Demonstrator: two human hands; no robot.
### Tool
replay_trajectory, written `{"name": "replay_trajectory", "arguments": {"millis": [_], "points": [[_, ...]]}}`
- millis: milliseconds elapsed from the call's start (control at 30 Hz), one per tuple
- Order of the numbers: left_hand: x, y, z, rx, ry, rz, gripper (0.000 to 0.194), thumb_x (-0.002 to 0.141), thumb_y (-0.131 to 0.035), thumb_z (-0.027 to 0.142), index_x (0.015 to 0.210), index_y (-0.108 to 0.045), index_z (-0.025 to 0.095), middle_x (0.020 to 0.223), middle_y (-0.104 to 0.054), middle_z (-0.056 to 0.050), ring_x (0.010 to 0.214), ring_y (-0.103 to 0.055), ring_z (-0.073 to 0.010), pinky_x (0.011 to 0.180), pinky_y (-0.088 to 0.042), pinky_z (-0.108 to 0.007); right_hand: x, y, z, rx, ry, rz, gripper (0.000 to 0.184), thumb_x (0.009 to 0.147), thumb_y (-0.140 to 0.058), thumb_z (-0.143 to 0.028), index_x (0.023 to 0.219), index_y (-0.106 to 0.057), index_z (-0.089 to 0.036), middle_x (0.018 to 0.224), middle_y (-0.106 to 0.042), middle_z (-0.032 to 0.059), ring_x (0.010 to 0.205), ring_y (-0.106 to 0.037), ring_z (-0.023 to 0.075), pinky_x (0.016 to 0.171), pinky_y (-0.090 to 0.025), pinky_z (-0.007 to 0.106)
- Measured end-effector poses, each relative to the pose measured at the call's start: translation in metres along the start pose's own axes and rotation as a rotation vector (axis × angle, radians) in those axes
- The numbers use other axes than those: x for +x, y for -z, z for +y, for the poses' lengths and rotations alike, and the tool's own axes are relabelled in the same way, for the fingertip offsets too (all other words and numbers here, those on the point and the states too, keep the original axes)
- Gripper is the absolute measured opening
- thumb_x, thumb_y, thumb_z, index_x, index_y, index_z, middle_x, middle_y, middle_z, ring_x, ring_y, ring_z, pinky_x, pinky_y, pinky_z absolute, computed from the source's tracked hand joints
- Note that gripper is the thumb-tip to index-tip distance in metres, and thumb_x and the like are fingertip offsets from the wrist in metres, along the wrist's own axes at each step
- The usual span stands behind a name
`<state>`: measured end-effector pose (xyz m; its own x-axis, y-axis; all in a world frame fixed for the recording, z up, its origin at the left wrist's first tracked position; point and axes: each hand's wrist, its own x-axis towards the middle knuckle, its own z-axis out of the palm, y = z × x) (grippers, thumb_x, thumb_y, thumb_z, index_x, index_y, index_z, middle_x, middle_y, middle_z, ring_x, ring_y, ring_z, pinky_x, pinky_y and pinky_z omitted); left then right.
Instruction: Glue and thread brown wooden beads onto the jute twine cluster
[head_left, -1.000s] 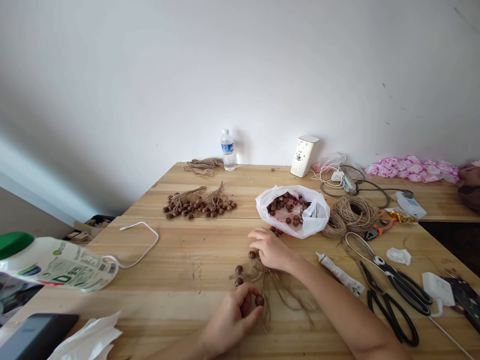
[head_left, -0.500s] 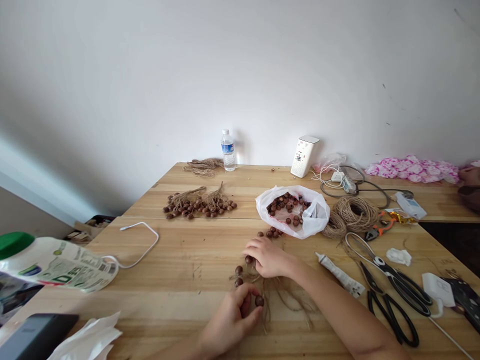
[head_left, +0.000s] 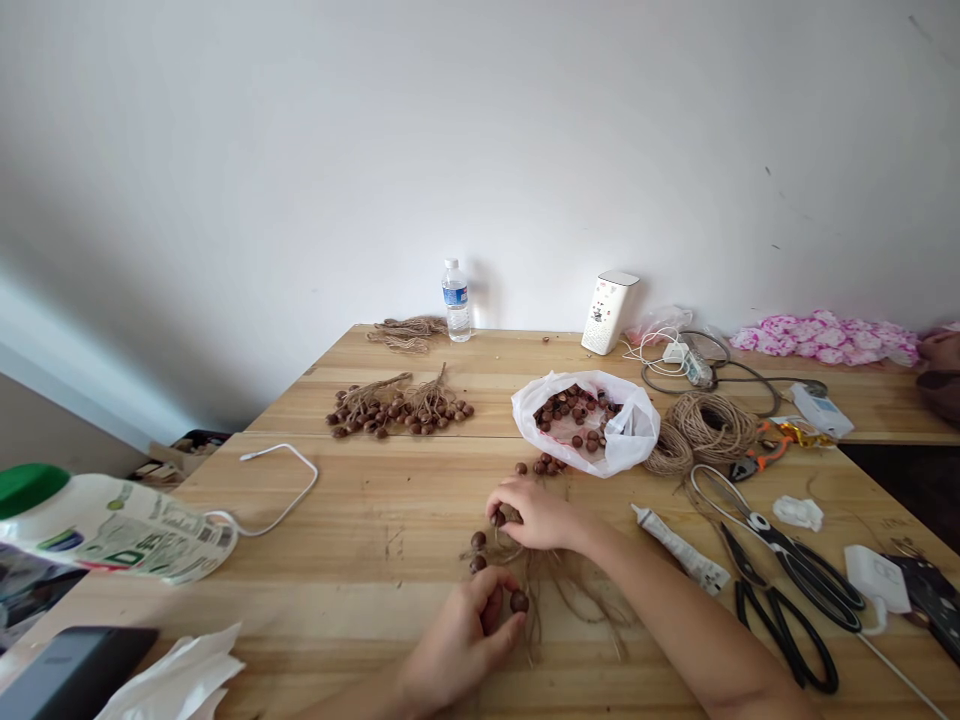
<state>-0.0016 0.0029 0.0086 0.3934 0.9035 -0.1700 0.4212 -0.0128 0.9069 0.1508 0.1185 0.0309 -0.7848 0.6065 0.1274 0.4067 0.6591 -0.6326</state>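
My left hand (head_left: 461,640) is low in the middle of the wooden table (head_left: 360,510), fingers pinched on a brown bead (head_left: 518,601) tied to twine. Loose jute twine strands (head_left: 555,585) fan out between my hands. My right hand (head_left: 536,512) lies just beyond, fingers curled on another brown bead (head_left: 498,518) at the end of a strand. Two more beads (head_left: 477,541) rest on the table left of it. A white plastic bag (head_left: 626,435) full of brown beads lies open behind, with a few beads (head_left: 544,466) spilled at its mouth.
Finished bead-and-twine bunches (head_left: 397,405) lie at the back left, a water bottle (head_left: 455,300) and white box (head_left: 607,312) by the wall. Twine coils (head_left: 705,425), a glue tube (head_left: 679,545) and black scissors (head_left: 787,590) sit on the right. A white jug (head_left: 112,535), cable (head_left: 281,480) and tissue (head_left: 180,680) are at left.
My right hand has drawn back from the bag toward me with a bead in its fingers, uncovering the spilled beads. My left hand has stayed put.
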Motion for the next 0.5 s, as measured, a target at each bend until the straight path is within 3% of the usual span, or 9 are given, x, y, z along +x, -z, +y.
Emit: {"name": "replay_trajectory", "arguments": {"millis": [167,500], "points": [[-0.0004,0.0005,-0.0004,-0.010,0.003,-0.011,0.013,0.078,-0.052,0.023,0.088,-0.055,0.016,0.058,-0.033,0.008,0.055,-0.033,-0.0106,0.051,-0.028,-0.022,-0.0034,0.0037,-0.0014,0.149,-0.055,-0.015,0.025,0.074,-0.059,-0.003,0.094,-0.053,-0.017,0.088,-0.065,0.0014,0.079,-0.061,0.0114,0.069,-0.046,0.020],[-0.0004,-0.0004,-0.0012,-0.002,0.013,-0.008,0.015,0.078,-0.053,0.025,0.089,-0.055,0.016,0.057,-0.033,0.008,0.054,-0.033,-0.0108,0.051,-0.028,-0.022,-0.0052,0.0084,0.0059,0.214,-0.113,-0.053,0.030,0.071,-0.068,-0.011,0.095,-0.052,-0.018,0.085,-0.069,0.0013,0.076,-0.065,0.0131,0.070,-0.047,0.023]]}}
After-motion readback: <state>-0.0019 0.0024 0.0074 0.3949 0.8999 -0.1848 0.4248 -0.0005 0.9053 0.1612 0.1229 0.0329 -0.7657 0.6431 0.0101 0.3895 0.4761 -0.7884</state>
